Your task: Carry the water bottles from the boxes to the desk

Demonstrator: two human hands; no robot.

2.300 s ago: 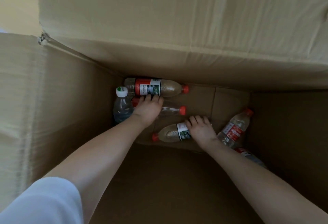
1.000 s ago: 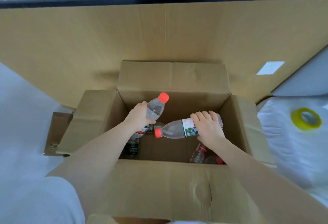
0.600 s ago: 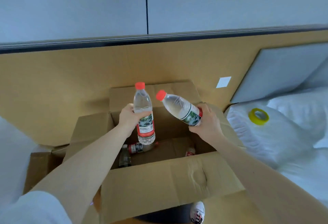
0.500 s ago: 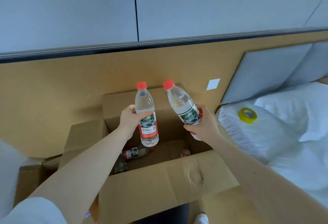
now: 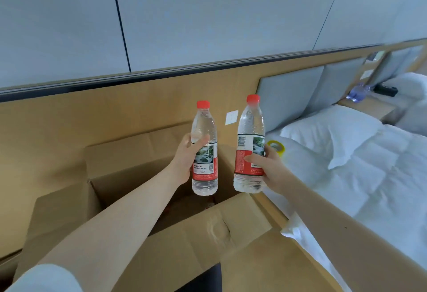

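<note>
Head view: left hand (image 5: 184, 160) grips one clear plastic red-capped water bottle (image 5: 204, 150) upright above the open brown cardboard box (image 5: 208, 229); right hand (image 5: 269, 168) grips a second such bottle (image 5: 249, 150) upright, just beside the first, over the box's right edge.

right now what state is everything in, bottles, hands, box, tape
left bottle: capped, upright, lifted above the cardboard box
right bottle: capped, nearly upright, lifted beside it
left hand: grips left bottle at its label
right hand: grips right bottle at its label
cardboard box: open, flaps folded out
tape roll: lying on a pillow, partly behind right hand
</note>
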